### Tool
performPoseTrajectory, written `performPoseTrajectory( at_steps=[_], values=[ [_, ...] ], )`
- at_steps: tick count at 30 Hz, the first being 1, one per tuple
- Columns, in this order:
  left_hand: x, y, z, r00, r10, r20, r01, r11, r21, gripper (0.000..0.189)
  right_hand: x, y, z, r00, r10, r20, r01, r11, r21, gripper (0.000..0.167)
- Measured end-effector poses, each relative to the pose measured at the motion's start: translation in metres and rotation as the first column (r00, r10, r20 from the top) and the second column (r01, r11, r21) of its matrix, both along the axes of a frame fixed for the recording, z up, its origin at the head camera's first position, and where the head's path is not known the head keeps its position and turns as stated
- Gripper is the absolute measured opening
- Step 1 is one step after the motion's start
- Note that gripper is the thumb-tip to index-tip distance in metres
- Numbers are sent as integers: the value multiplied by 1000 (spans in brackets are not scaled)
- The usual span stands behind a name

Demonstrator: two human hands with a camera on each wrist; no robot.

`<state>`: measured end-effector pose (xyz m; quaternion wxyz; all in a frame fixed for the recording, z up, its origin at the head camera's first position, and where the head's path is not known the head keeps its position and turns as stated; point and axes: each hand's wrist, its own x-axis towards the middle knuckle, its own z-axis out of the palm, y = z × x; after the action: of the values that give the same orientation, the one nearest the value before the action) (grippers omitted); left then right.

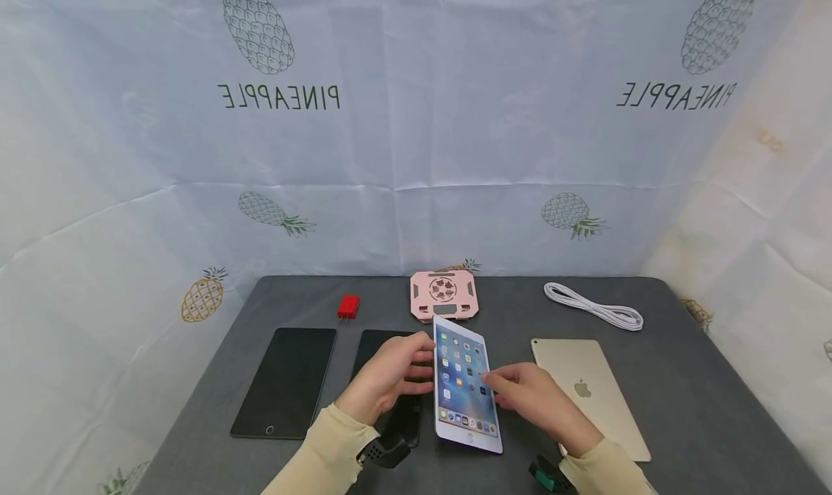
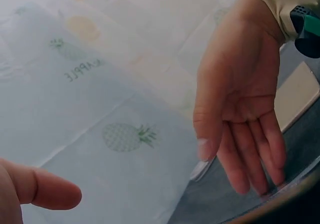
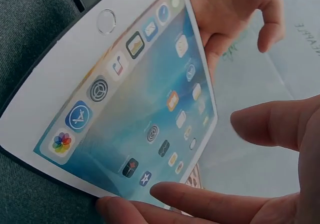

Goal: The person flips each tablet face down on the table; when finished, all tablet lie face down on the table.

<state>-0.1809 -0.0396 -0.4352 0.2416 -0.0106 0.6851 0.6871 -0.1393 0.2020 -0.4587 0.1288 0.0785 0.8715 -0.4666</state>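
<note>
cream sleeves (image 1: 325,455), black wrist devices (image 1: 388,454) (one with a green patch (image 2: 312,25))

The left grip (image 1: 390,372) partly hides the black device (image 1: 375,343) beneath it.

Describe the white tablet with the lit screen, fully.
The white tablet is a thin slab with a round home button below its lit screen, which shows colourful app icons on blue. It is held tilted, screen up, over the dark table; the left hand supports its left edge, the right hand touches its right.
</note>
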Motion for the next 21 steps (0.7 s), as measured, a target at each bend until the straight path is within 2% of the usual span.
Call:
performPoseTrajectory(
  at_steps=[8, 13, 17, 21],
  values=[
    [8, 8, 13, 1000, -16, -22, 17, 998, 58, 54, 0, -9, 6, 1000, 21, 16, -21, 1000, -20, 64],
    [11, 18, 20, 999, -24, -27, 27, 995, 96, 53, 0, -13, 8, 999, 31, 24, -30, 998, -47, 69],
    [14, 26, 25, 999, -31, -21, 33, 992, 118, 48, 0, -13, 12, 999, 18, 40, -16, 998, -65, 76],
    [17, 32, 28, 998, -45, -34, 49, 989, 143, 41, 1, -11, 15, 999, -2, 50, 8, 992, -128, 79]
  ],
)
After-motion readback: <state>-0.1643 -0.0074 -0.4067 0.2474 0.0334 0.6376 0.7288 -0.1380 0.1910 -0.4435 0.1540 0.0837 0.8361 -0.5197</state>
